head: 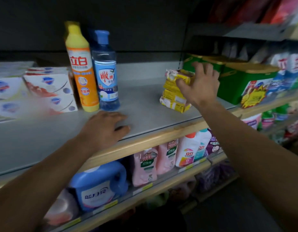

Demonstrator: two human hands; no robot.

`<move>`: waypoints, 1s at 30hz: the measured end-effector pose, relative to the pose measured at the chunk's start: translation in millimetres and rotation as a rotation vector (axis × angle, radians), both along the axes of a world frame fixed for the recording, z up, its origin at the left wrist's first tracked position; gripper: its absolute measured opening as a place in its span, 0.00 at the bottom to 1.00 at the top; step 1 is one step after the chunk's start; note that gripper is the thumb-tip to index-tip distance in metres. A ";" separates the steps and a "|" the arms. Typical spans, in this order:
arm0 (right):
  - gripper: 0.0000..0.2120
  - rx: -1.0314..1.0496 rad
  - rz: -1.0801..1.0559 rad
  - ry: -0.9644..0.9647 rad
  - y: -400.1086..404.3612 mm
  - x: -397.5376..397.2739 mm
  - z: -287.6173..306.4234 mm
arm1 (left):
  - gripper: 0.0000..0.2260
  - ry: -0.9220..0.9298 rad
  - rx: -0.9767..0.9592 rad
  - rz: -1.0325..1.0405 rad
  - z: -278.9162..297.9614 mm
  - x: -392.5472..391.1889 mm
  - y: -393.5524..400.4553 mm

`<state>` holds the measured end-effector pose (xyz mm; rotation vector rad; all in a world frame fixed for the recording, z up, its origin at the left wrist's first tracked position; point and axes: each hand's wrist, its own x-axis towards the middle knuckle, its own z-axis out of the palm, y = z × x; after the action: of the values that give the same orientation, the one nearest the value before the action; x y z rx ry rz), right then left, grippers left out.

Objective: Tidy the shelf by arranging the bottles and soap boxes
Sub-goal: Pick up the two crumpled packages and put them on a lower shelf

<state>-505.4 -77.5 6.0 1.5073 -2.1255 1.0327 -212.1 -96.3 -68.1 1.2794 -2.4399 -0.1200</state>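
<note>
At the far left of the grey shelf [145, 104], white soap boxes [48, 87] sit stacked in a blurred pile. Just beside them stand two bottles, touching each other: an orange bottle [81, 72] with a yellow cap and a clear blue bottle [106, 76] with a blue cap, both upright. In front of the bottles the left hand [103, 128] lies palm down on the bare shelf near its wooden front edge, fingers loosely spread and holding nothing. To the right, past an open stretch of shelf, is a tilted stack of yellow soap bars [173, 96]. The right hand [198, 82] reaches over it, thumb and fingers pinching the top bar. Close behind that hand stand green tubs [237, 81] with yellow lids, then blue and white packets [288, 71] at the far right. Below, the lower shelf holds a blue jug [99, 183], pink pouches [153, 163] and a white bottle [188, 151].
</note>
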 end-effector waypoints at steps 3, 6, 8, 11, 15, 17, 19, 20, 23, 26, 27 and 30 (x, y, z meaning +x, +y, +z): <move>0.31 0.228 0.075 -0.187 -11.5 -8.6 9.6 | 0.37 -0.011 0.008 0.017 -0.7 -0.5 -1.6; 0.29 0.069 0.084 -0.111 -6.6 -1.2 11.4 | 0.35 0.006 0.023 0.014 0.5 0.8 -1.4; 0.28 -0.053 0.129 -0.091 0.6 11.1 10.4 | 0.29 0.059 0.033 0.017 1.7 0.6 0.5; 0.28 -0.178 0.306 -0.143 14.9 40.9 3.5 | 0.13 0.402 0.110 0.025 12.0 -8.9 4.2; 0.31 -0.177 0.504 -0.079 30.5 92.7 -23.1 | 0.15 1.200 0.891 -0.087 44.1 -41.1 19.4; 0.33 -0.104 0.586 -0.083 35.4 107.0 -35.8 | 0.10 1.429 0.979 -0.084 48.3 -50.0 22.9; 0.34 -0.022 0.647 -0.068 36.8 103.7 -40.9 | 0.05 1.479 0.886 -0.007 47.2 -49.6 22.0; 0.34 -0.009 0.637 -0.050 35.7 96.5 -39.8 | 0.06 1.466 0.850 0.021 44.3 -46.2 19.3; 0.31 -0.090 0.429 -0.016 21.3 64.4 -24.8 | 0.08 1.400 0.757 0.040 31.4 -30.5 7.5; 0.34 0.034 0.101 0.028 -1.7 29.3 -3.7 | 0.07 1.344 0.664 -0.005 19.2 -22.5 4.0; 0.37 0.153 0.035 0.009 -8.4 18.6 2.1 | 0.07 1.336 0.644 -0.023 16.6 -21.4 3.3; 0.42 0.488 0.004 -0.081 -22.4 -3.2 11.9 | 0.07 1.187 0.526 -0.061 9.6 -17.7 0.4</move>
<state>-508.6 -99.9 17.9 1.6966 -2.5625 0.6053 -229.8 -95.9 -58.5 0.8658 -1.4118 -1.2079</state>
